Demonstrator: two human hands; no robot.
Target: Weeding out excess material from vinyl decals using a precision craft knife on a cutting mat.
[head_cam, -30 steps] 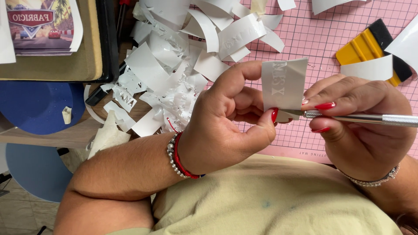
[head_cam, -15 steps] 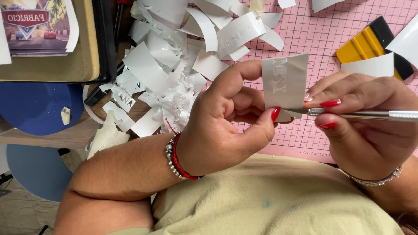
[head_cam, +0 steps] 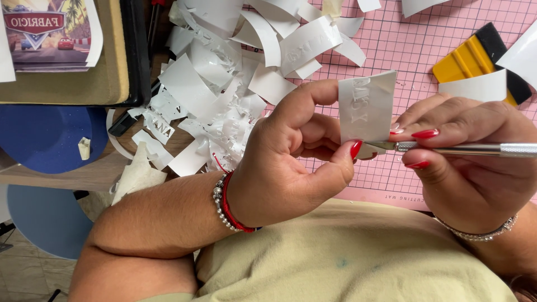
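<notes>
On the desk [head_cam: 84, 176] lay a pile of white scraps [head_cam: 224, 84]. The left hand [head_cam: 291, 162] pinched a small white sticker [head_cam: 366, 106] between thumb and forefinger, above the pink mat [head_cam: 414, 50]. The right hand [head_cam: 475, 151] gripped a metal knife [head_cam: 464, 149], its tip touching the sticker's lower edge.

One head-worn camera looks steeply down, close over the hands [head_cam: 386, 151] and the tabletop's pink cutting mat [head_cam: 403, 50].

A heap of white paper scraps [head_cam: 224, 84] crowds the space beyond the left hand [head_cam: 291, 162]; bare pink cutting mat [head_cam: 403, 50] lies open beyond the right hand [head_cam: 475, 151].
</notes>
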